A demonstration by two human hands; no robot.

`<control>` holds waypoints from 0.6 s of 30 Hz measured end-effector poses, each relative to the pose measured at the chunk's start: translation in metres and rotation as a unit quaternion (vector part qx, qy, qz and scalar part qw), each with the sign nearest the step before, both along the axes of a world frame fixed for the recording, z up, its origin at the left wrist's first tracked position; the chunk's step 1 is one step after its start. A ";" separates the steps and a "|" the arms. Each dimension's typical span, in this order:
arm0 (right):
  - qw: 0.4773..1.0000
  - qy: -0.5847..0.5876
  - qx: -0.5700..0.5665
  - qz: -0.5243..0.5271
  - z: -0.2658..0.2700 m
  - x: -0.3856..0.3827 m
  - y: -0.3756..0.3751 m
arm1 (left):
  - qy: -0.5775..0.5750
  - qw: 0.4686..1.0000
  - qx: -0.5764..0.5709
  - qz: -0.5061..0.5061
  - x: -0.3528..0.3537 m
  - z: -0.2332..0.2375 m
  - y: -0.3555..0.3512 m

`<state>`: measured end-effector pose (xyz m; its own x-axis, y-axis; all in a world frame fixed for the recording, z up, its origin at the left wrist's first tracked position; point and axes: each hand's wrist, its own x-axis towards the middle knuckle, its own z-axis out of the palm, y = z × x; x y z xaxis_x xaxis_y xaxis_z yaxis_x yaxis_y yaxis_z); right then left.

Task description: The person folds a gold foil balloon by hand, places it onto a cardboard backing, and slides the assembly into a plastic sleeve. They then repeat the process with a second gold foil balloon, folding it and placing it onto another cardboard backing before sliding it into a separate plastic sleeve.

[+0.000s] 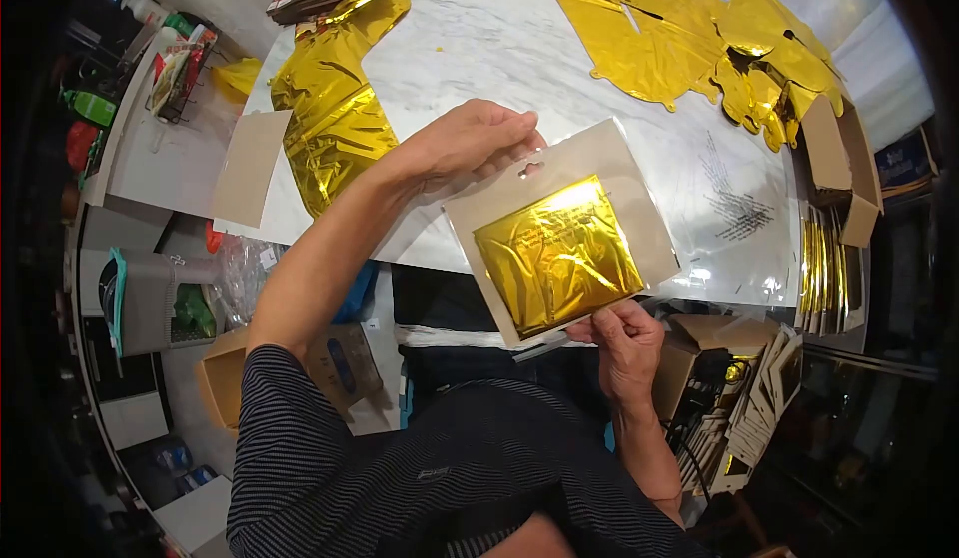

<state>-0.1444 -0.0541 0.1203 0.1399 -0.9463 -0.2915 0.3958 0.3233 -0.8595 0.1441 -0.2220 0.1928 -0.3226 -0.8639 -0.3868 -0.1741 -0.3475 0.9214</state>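
A clear plastic packet holds a beige card [639,213] with a hang hole at its top edge and a folded gold foil balloon [559,253] against it. The packet is tilted in front of me, over the table's near edge. My right hand [629,343] pinches its lower edge, thumb on the front. At the upper edge is my left hand [489,133], its thumb and fingers drawn together and partly hidden by the packet. What those fingers hold, if anything, I cannot make out.
Flat gold foil balloons [335,108] lie at the table's left, with more gold foil [679,48] at the back right. A loose beige card [250,170] overhangs the left edge. Cardboard boxes [689,358] with packed cards stand at right.
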 end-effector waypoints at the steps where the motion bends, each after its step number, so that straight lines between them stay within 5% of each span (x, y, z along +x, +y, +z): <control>1: 1.000 -0.006 0.004 -0.007 0.000 0.001 0.001 | 0.000 1.000 0.000 0.000 0.004 -0.003 -0.002; 13: 0.997 0.022 0.064 -0.048 0.008 0.025 0.001 | 0.045 0.993 0.075 -0.084 0.006 -0.013 -0.007; 16: 0.995 0.040 0.078 -0.036 0.009 0.029 0.000 | -0.010 0.992 0.082 -0.098 0.007 -0.009 -0.015; 18: 0.995 0.046 0.081 -0.022 0.014 0.032 -0.003 | -0.154 0.971 -0.072 -0.169 0.009 -0.011 -0.025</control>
<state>-0.1129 -0.0572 0.1346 0.0654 -0.8904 -0.4504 0.3345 0.4448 -0.8308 0.1533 -0.2475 0.1818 -0.4855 -0.7811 -0.3926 -0.5300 -0.0942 0.8428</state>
